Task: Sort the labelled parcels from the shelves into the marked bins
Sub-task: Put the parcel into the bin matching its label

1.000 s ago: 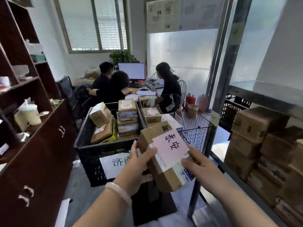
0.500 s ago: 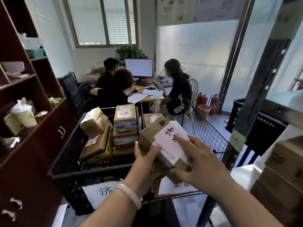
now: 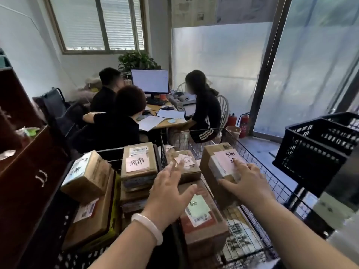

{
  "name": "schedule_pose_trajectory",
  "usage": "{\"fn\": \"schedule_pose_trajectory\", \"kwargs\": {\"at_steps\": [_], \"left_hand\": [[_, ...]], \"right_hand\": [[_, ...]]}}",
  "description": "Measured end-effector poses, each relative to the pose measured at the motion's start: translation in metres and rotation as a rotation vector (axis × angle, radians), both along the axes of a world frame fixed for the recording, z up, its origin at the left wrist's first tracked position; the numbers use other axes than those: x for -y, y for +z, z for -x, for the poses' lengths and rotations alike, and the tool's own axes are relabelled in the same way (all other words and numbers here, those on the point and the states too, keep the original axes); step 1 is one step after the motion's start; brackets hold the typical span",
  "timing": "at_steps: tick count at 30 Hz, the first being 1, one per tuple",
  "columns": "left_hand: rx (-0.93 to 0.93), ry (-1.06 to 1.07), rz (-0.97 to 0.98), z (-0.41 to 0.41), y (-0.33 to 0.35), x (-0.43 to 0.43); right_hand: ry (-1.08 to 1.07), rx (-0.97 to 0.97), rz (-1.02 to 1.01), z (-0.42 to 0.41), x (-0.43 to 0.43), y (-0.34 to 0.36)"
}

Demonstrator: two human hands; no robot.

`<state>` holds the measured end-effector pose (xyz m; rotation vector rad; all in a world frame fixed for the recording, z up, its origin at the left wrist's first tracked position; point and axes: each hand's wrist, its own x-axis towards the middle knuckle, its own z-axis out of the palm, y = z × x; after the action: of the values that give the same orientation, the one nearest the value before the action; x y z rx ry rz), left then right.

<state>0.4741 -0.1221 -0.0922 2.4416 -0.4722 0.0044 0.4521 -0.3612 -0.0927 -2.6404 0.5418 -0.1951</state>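
Observation:
A brown parcel with a pink handwritten label [image 3: 213,158] sits tilted inside the wire basket [image 3: 254,160], leaning against its right side. My right hand [image 3: 244,181] rests on top of it, fingers spread straight over the label. My left hand [image 3: 169,189] hovers open over the gap between the bins, holding nothing. Two other labelled parcels lie in the wire basket, one with a pink label [image 3: 184,162] and one with a pale green label [image 3: 200,210]. The black crate [image 3: 108,151] on the left holds a stack of parcels [image 3: 138,162] and a tilted box [image 3: 87,175].
A dark wooden cabinet [image 3: 29,171] runs along the left. Stacked black crates [image 3: 314,150] stand at the right. Three people sit at a desk [image 3: 167,121] with a monitor behind the bins. Fire extinguishers [image 3: 243,123] stand by the glass wall.
The parcel I held in both hands has gone down into the wire basket. My left hand has let go and moved left; my right hand now lies flat on top.

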Motion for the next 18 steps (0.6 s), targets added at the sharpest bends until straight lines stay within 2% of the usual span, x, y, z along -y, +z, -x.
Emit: {"fn": "schedule_pose_trajectory", "kwargs": {"at_steps": [4, 18], "left_hand": [[0.006, -0.044, -0.181, -0.031, -0.013, 0.014], [0.042, -0.031, -0.381, -0.119, -0.049, 0.053]], "right_hand": [[-0.06, -0.085, -0.011, -0.052, 0.006, -0.027], [-0.052, -0.258, -0.037, -0.219, 0.046, -0.114]]}}
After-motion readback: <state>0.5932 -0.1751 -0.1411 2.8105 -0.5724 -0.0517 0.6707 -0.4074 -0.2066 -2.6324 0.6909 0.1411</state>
